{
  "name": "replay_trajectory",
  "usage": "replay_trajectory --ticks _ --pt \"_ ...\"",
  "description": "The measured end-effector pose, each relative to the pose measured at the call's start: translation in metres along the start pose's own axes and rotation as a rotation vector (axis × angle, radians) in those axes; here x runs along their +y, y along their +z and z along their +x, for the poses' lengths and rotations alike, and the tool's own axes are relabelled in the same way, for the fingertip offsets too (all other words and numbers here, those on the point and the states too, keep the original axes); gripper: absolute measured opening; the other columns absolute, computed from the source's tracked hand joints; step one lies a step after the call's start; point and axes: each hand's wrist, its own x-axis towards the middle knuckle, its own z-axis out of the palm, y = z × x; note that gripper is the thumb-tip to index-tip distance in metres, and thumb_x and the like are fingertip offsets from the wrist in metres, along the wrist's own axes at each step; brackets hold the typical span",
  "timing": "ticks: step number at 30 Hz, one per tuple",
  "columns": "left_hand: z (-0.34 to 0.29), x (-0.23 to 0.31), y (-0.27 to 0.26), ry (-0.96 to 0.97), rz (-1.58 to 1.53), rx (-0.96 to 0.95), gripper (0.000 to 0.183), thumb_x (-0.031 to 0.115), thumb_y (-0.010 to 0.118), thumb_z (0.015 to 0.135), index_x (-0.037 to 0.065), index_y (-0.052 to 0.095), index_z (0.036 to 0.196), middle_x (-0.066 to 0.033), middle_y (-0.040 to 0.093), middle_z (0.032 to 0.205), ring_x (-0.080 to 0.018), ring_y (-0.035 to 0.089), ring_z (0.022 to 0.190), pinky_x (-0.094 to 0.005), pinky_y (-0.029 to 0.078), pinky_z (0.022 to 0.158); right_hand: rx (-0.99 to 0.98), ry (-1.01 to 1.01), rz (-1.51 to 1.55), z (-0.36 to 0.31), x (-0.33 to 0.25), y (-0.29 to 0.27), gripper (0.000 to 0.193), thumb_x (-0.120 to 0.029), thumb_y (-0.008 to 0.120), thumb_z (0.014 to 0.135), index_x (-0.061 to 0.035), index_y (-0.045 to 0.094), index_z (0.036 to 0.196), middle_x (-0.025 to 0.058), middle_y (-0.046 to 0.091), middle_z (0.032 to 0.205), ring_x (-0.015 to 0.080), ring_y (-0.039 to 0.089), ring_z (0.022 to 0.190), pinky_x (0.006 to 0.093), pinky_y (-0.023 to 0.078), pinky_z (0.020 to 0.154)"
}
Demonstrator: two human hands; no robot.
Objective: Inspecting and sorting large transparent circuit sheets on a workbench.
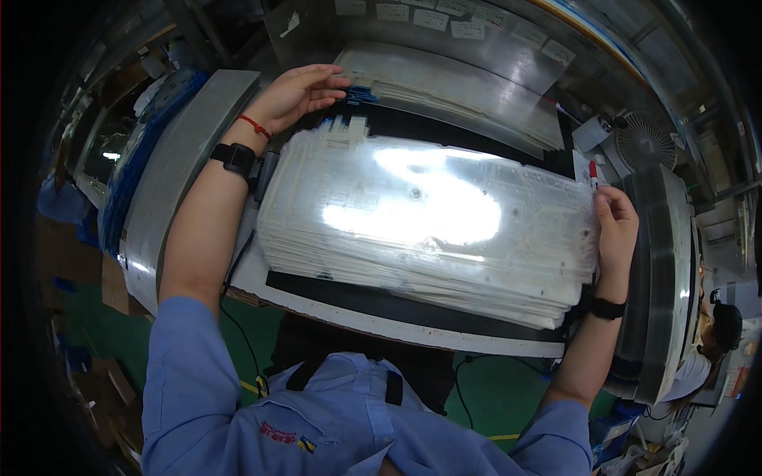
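A thick stack of clear, molded plastic sheets (373, 238) lies in front of me, with bright glare across its top. My right hand (617, 226) is at its right edge, fingers bent and thumb against the top sheet's rim. My left hand (305, 89) reaches past the stack's far left corner, fingers stretched out and apart. Its fingertips are beside blue tabs (361, 94) at the left end of a second stack of clear sheets (460, 99) farther back. Just beyond my right hand is a marker pen (593, 174) with a red cap.
Both stacks rest on a black mat (349, 295) on a white-edged table (397, 337). A small fan (644, 141) stands at the far right, near a grey cylinder (591, 133). More sheets (663, 278) stand at the right. A metal panel (186, 170) lies left. Another person (718, 337) is at the right.
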Motion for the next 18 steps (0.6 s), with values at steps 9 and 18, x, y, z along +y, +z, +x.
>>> replay_trajectory --ticks 9,18 --pt "-0.003 0.004 0.004 -0.008 -0.004 -0.046 0.040 0.027 0.046 0.098 0.000 0.046 0.127 -0.0102 0.062 0.109 -0.0121 0.063 0.093 -0.0215 0.053 0.080 0.028 0.035 0.089 0.000 0.002 -0.001 0.015 -0.012 0.060 0.091 0.0000 0.061 0.100 -0.0013 0.059 0.085 0.0050 0.051 0.077 0.0172 0.040 0.071" --pt "-0.009 0.011 0.013 0.026 -0.027 -0.092 0.038 0.033 0.039 0.100 0.002 0.056 0.115 -0.0051 0.064 0.097 -0.0098 0.062 0.086 -0.0204 0.052 0.075 0.129 0.020 0.162 0.002 0.005 0.000 0.016 -0.015 0.057 0.093 -0.0002 0.059 0.099 -0.0025 0.058 0.081 0.0027 0.049 0.073 0.0154 0.037 0.068"
